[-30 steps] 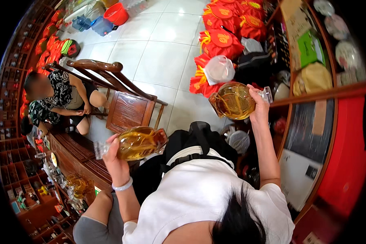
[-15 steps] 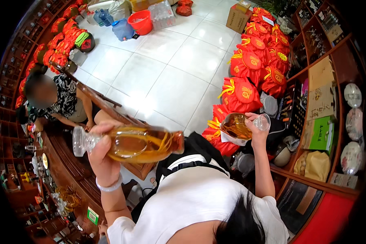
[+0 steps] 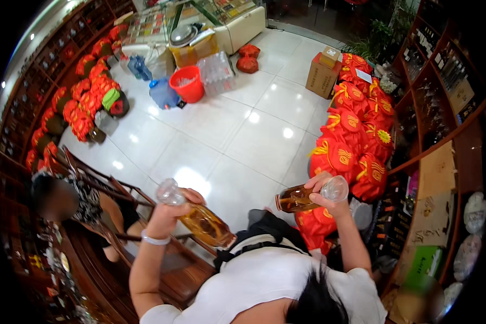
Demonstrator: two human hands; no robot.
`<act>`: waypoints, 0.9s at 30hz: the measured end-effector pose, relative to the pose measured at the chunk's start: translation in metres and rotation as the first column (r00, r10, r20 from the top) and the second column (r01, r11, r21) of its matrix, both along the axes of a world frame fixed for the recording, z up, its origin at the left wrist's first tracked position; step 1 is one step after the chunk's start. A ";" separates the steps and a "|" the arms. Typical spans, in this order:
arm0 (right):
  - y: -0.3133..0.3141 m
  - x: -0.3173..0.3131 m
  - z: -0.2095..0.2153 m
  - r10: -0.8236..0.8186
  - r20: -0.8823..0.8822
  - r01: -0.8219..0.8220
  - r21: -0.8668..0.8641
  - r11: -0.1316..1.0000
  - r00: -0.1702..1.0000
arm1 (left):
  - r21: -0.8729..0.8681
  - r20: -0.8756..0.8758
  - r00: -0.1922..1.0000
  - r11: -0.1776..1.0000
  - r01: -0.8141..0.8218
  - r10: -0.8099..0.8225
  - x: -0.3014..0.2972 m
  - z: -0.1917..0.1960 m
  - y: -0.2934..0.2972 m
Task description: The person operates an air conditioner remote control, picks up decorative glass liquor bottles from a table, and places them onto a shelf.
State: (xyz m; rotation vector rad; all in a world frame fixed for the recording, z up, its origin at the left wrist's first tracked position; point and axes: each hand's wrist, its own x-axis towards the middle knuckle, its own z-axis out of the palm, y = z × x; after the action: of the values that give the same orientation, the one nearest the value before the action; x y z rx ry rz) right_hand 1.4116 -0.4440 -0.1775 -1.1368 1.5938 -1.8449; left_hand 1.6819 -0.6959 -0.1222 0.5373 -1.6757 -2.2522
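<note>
My left hand (image 3: 173,211) is closed around the neck of a glass bottle (image 3: 208,224) of amber liquid, with pale strands inside. That bottle is tilted, its clear stopper up and to the left, its base toward my waist. In my right hand (image 3: 329,195) is a second glass bottle (image 3: 297,198) of darker amber liquid, held nearly level. Its round clear stopper (image 3: 335,188) sticks out past my fingers on the right, its base pointing left. Both bottles are in the air in front of me, apart from each other.
On the right stand red cloth-wrapped jars (image 3: 343,132) and wooden shelves (image 3: 448,121). A person (image 3: 86,205) sits at left by a wooden chair (image 3: 183,270). Farther off are a red bucket (image 3: 187,84), a blue water jug (image 3: 163,93), packed bottles (image 3: 216,73) and a cardboard box (image 3: 322,75).
The left bottle has moved right and away from my face, its base now tipped down. My right hand has lowered slightly, its bottle shifting left. The view has tilted up, showing a far counter.
</note>
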 end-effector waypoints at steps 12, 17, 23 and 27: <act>-0.165 -0.229 0.129 0.396 -0.143 -0.421 -0.286 0.861 0.907 | -0.128 0.061 0.916 0.907 0.402 -0.397 -0.322 -0.028 -0.096; -0.184 -0.306 0.131 0.229 -0.284 -0.298 -0.227 0.927 0.931 | -0.245 -0.106 0.837 0.829 0.502 -0.538 -0.447 -0.076 -0.139; -0.191 -0.398 0.139 0.059 -0.211 -0.101 -0.195 0.975 0.976 | -0.236 -0.140 0.633 0.646 0.726 -0.762 -0.606 -0.063 -0.153; -0.189 -0.455 0.135 -0.103 -0.155 0.069 -0.213 0.975 0.982 | -0.345 -0.123 0.516 0.524 0.779 -0.848 -0.698 -0.061 -0.157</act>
State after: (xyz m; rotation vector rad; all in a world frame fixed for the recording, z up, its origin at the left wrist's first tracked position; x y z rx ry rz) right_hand 0.9570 -0.6334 -0.0426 -1.3624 1.5915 -2.0589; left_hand 0.9836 -0.8532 -0.1832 -0.8304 -2.3023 -2.3997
